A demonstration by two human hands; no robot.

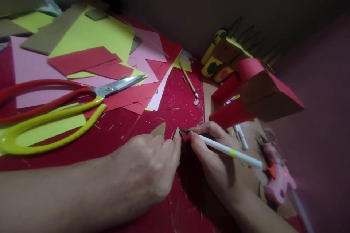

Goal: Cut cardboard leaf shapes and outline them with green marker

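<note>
My left hand (pixel 153 164) is closed over small pointed cardboard pieces at the centre of the red surface. One tip (pixel 160 130) sticks out beyond its knuckles, and another piece (pixel 177 134) shows by the index finger. My right hand (pixel 218 160) grips a white marker (pixel 221 147) with a yellow-green band. The marker's green tip points left, close to the cardboard piece; whether they touch is hard to tell. Large scissors (pixel 109 89) with red and yellow handles lie partly open at the left, on coloured paper.
Yellow paper (pixel 98 40), pink and red sheets and cardboard cover the upper left. A pencil (pixel 188 80) lies among scraps. Red (pixel 229 113) and yellow (pixel 212 66) cardboard-and-tube figures stand at the right, with a pink glue gun (pixel 279 182) nearer.
</note>
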